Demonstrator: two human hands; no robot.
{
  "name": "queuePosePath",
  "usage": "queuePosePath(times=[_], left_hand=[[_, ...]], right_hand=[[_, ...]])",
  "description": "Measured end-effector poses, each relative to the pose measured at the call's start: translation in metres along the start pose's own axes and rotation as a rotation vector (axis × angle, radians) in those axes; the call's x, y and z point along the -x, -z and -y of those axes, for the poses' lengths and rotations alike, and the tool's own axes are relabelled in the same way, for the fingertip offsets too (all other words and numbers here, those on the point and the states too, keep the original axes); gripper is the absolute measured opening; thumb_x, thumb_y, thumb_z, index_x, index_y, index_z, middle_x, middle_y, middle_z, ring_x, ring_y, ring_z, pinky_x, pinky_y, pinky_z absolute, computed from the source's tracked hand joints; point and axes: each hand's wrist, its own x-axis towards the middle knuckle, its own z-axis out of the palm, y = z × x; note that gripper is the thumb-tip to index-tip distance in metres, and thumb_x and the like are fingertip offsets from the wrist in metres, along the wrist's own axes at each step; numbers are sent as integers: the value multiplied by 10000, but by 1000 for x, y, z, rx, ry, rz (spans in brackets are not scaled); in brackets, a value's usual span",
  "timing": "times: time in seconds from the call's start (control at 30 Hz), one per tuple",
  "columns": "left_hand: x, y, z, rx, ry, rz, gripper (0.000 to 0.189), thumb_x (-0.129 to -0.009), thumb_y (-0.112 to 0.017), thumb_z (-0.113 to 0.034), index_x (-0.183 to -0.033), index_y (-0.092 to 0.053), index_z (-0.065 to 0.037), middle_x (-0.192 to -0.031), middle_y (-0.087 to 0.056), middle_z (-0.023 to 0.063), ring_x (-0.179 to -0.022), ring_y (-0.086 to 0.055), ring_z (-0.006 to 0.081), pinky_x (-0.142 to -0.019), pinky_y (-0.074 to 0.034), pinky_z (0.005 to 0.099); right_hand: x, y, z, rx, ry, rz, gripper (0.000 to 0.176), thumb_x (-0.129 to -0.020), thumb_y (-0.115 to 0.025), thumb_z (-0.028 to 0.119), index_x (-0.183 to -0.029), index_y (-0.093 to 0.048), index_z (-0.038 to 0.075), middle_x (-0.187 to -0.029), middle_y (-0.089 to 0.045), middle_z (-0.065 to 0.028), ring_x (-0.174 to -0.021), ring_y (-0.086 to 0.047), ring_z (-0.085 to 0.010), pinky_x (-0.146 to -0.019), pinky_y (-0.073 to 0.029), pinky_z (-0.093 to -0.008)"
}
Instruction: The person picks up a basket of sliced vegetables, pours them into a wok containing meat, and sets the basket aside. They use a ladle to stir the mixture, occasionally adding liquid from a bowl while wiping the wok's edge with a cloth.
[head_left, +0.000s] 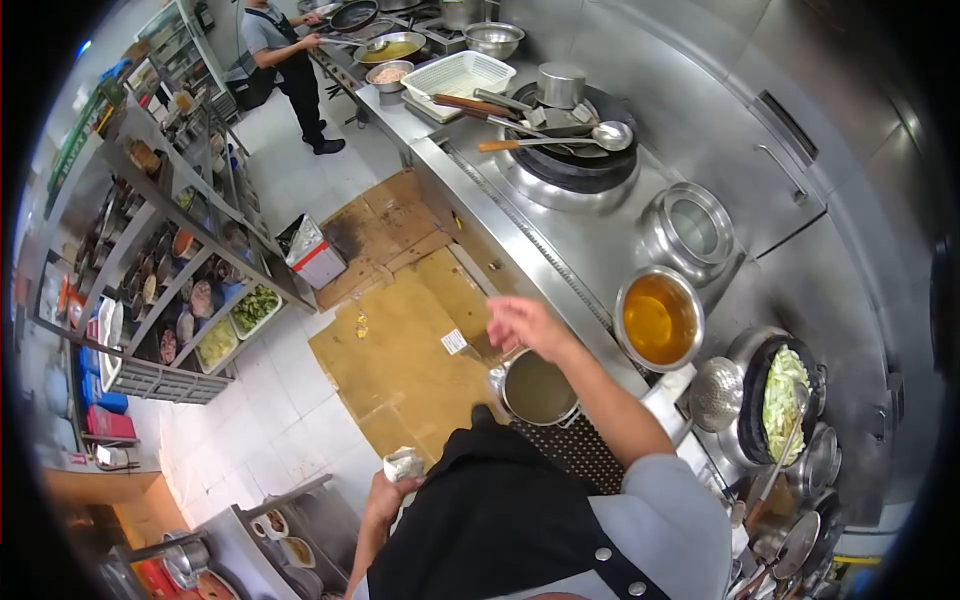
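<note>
Low in the view, my left hand [388, 492] is closed around a crumpled whitish cloth [403, 464], beside my black apron. My right hand [525, 325] reaches out in mid-air with its fingers apart and nothing in them. Just below it stands a round metal pot [540, 387] of murky liquid. To its right, a steel bowl of amber liquid [659, 318] rests on the steel counter. Further right, a wok holds chopped pale green vegetables [785, 405], with a ladle lying in it and a perforated skimmer [717, 393] alongside.
A co-worker [280, 60] stands at the far stove, top left. Ladles lie across a covered wok [575, 150] near a white basket [460, 80]. Shelves of ingredients [160, 230] line the left. Cardboard [400, 350] covers part of the floor, near a white bin [316, 262].
</note>
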Motion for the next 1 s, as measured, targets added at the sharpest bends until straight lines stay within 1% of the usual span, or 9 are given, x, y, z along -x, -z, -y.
queuePosePath(times=[0.17, 0.27, 0.33, 0.4, 0.47, 0.53, 0.6, 0.77, 1.0], left_hand=[[-25, 60, 19, -270, 9, -350, 356, -828, -810, -79, -1160, -737, 27, -1050, -781, 112, -962, -728, 218, -866, -564, 385], [-51, 86, 7, -522, 73, -492, 348, -826, -823, -120, -1132, -747, 28, -1029, -787, 138, -957, -734, 227, -844, -567, 391], [-65, 90, -9, -521, 120, -550, 348, -825, -824, -123, -1129, -748, 28, -1028, -787, 139, -956, -735, 228, -844, -567, 392], [-82, 95, -26, -507, 162, -583, 348, -825, -825, -127, -1127, -749, 27, -1027, -787, 141, -956, -736, 230, -843, -568, 393], [-99, 102, -40, -497, 195, -596, 348, -824, -826, -131, -1124, -750, 27, -1025, -788, 143, -955, -737, 231, -842, -568, 395], [-113, 108, -53, -492, 223, -593, 348, -823, -827, -135, -1122, -751, 26, -1024, -788, 145, -955, -738, 233, -842, -568, 396], [-125, 113, -62, -491, 238, -583, 348, -823, -828, -139, -1120, -752, 26, -1023, -788, 147, -954, -738, 235, -841, -568, 397], [-142, 126, -72, -512, 244, -547, 349, -821, -831, -149, -1114, -755, 25, -1020, -789, 151, -953, -741, 239, -839, -569, 400], [-142, 142, -78, -536, 182, -499, 350, -819, -836, -162, -1105, -759, 24, -1016, -791, 157, -951, -744, 245, -836, -570, 405]], right_hand=[[-201, 9, 105, -532, 130, -112, 538, -1105, -579, 373, -1501, -491, 20, -1091, -743, -172, -903, -746, -271, -739, -630, -414], [-363, 71, 123, -791, 137, -57, 608, -1111, -547, 409, -1547, -417, 5, -1271, -676, -243, -1171, -691, -320, -905, -620, -487], [-429, 87, 145, -1058, 96, -472, 638, -1118, -512, 457, -1562, -401, 12, -1468, -544, -262, -1381, -551, -363, -1072, -537, -560], [-467, 104, 161, -1083, 140, -601, 650, -1118, -506, 467, -1568, -393, 12, -1521, -497, -241, -1406, -520, -373, -1103, -505, -576], [-495, 126, 163, -1085, 182, -738, 662, -1118, -500, 477, -1574, -386, 12, -1574, -450, -220, -1432, -489, -382, -1134, -474, -592], [-513, 156, 150, -1163, 296, -623, 666, -1111, -514, 479, -1572, -387, 15, -1557, -477, -178, -1389, -521, -369, -1135, -458, -571], [-516, 160, 154, -1157, 231, -724, 562, -1104, -528, 483, -1449, -497, 40, -1438, -577, -161, -1337, -567, -347, -1080, -486, -533], [-478, 135, 205, -1202, 504, -530, 285, -1116, -558, 388, -1092, -600, 107, -1153, -713, -81, -1155, -685, -270, -951, -528, -448], [-447, 98, 290, -1443, 659, -332, 273, -1118, -578, 339, -1087, -630, 73, -1096, -755, -103, -1032, -749, -249, -835, -606, -389]])
